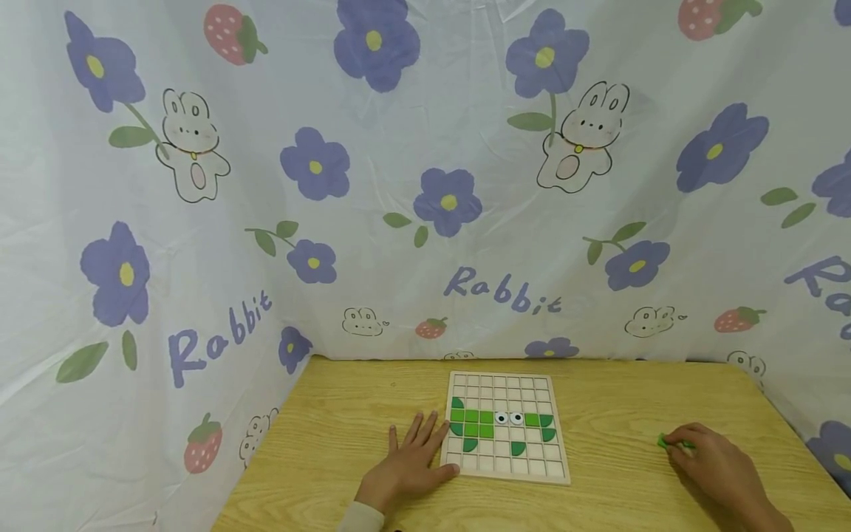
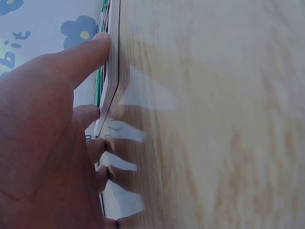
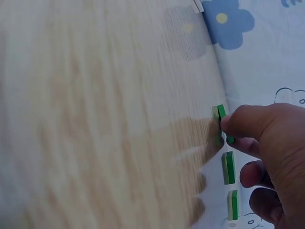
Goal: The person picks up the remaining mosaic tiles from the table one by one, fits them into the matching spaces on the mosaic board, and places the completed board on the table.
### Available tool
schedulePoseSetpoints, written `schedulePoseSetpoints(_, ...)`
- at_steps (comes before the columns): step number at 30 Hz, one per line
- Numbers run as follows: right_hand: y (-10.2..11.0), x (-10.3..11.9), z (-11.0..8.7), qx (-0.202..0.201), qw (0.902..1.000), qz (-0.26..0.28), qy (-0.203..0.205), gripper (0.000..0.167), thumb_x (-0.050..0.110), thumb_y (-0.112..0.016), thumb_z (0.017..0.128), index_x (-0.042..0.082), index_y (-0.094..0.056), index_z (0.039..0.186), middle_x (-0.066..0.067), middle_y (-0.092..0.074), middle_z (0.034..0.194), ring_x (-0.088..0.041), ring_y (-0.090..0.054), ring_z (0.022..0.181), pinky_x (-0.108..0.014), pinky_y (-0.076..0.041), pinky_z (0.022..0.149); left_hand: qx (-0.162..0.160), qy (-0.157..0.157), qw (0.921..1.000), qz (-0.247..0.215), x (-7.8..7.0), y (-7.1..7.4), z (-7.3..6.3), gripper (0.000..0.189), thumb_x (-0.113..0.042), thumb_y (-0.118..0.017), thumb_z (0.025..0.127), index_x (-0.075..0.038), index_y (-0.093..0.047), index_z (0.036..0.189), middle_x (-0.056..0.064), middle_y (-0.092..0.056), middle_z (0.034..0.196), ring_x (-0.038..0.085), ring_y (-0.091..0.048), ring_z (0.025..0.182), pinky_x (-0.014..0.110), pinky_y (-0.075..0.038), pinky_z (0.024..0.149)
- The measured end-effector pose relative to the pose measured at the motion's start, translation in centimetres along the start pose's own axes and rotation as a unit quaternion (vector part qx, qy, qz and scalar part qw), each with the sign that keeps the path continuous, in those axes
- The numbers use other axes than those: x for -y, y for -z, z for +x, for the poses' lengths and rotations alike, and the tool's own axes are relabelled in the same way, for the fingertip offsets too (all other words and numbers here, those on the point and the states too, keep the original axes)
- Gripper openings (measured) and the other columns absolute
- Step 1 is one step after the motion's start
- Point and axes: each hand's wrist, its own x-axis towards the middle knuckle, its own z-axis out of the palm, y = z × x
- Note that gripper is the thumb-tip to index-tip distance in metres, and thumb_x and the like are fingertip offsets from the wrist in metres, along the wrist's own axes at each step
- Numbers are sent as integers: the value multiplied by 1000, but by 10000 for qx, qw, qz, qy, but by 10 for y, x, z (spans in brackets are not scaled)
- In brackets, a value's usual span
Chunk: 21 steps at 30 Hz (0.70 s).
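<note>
A wooden grid board point(image 1: 492, 465) lies flat on the table, bearing green squares point(image 1: 471, 429), dark green quarter-round pieces point(image 1: 518, 448) and two round eye pieces point(image 1: 508, 418). My left hand point(image 1: 408, 467) rests with spread fingers at the board's left side, its thumb on the lower left corner. Off to the board's right, my right hand point(image 1: 721, 465) pinches a small green piece point(image 3: 221, 111) between thumb and finger, low at the tabletop. Two more green pieces point(image 3: 229, 168) lie beneath that hand's curled fingers in the right wrist view.
The wood-grain table point(image 1: 618, 414) stretches out on both sides of the board. Behind it and at the sides hangs a white curtain point(image 1: 399, 251) printed with purple flowers, rabbits and strawberries, meeting the table's back edge.
</note>
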Motion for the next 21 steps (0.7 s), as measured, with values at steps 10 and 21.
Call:
schedulePoseSetpoints(10,-5,9,0,-207,9998,5,69,9,16,-84,91,18,-82,99,-14,-76,116,-36,-76,88,-48,-59,63,-47,-217,9992,-340,7,-4,1,89,-73,-47,103,-23,-22,173,10,-10,181,39,-2,168,86,5,119)
schedulePoseSetpoints(21,-10,28,3,-721,9963,120,443,10,20,-87,87,23,-82,95,-2,-79,110,-22,-75,80,-33,-57,60,9,2,10000,-22,-1,1,0,85,-64,-54,105,-20,-26,172,10,-13,181,40,-7,167,83,1,122)
